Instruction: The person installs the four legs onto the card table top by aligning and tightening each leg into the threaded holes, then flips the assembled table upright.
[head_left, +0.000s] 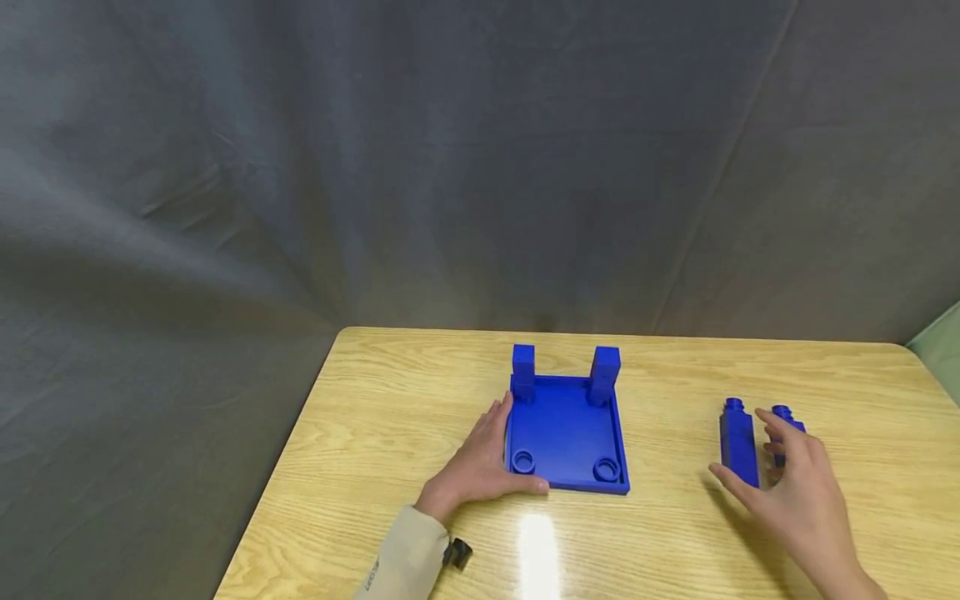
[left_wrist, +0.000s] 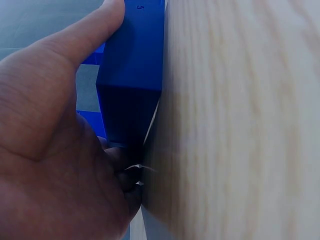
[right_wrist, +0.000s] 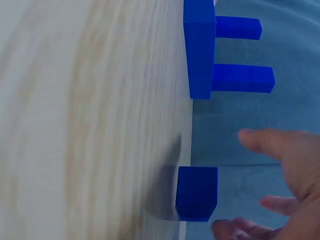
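Note:
A square blue base (head_left: 566, 437) with a raised rim lies flat on the table. Two blue legs, a left one (head_left: 523, 371) and a right one (head_left: 604, 372), stand upright at its far corners; threaded round sockets show at the near corners. My left hand (head_left: 483, 467) grips the base's near left corner, thumb along the front edge and fingers on the left side. To the right, my right hand (head_left: 798, 487) hovers with fingers spread over a loose blue leg (head_left: 738, 446) with a threaded end. Another loose leg (head_left: 782, 414) is partly hidden behind that hand.
The wooden table (head_left: 375, 417) ends at a grey curtain (head_left: 480, 167) behind and to the left. A small black object (head_left: 459, 553) sits by the left sleeve (head_left: 408, 554). Pale green cloth (head_left: 937, 350) shows at the far right.

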